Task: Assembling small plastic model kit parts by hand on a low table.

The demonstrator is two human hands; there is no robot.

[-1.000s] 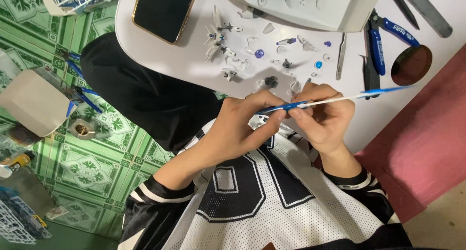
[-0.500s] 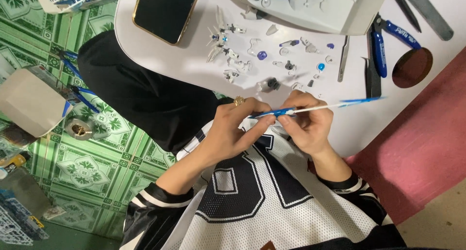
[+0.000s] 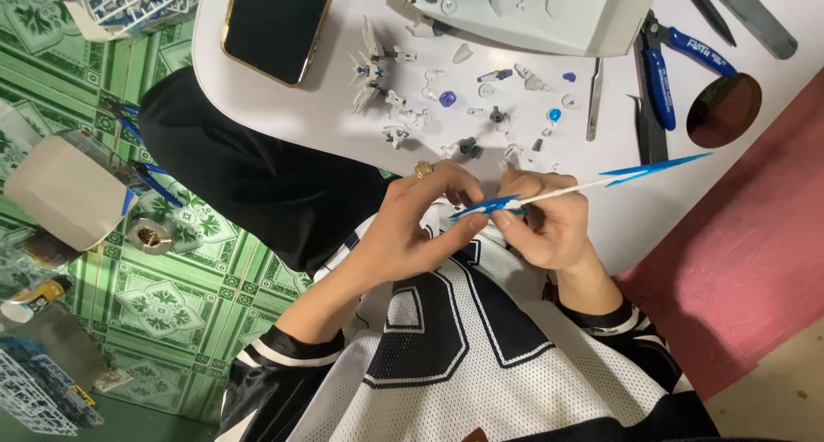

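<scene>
My left hand [image 3: 425, 219], with a ring on one finger, pinches the near end of a long thin white and blue model part [image 3: 584, 184]. My right hand [image 3: 549, 219] grips the same part near its middle, and the blue pointed tip sticks out to the right over the white table [image 3: 283, 107]. Both hands are held close together above my lap, at the table's near edge. Several small white, grey and blue model pieces [image 3: 463, 107] lie scattered on the table just beyond my hands.
A dark phone [image 3: 276, 26] lies on the table's left. Blue-handled nippers [image 3: 665, 73], a thin metal tool [image 3: 594, 99] and a dark round dish [image 3: 724, 109] sit to the right. A white box [image 3: 549, 13] stands at the far edge. Plastic part frames [image 3: 34, 390] lie on the green tiled floor.
Both hands have stayed together on the long part, shifting slightly; the part's blue tip has tilted a little upward to the right.
</scene>
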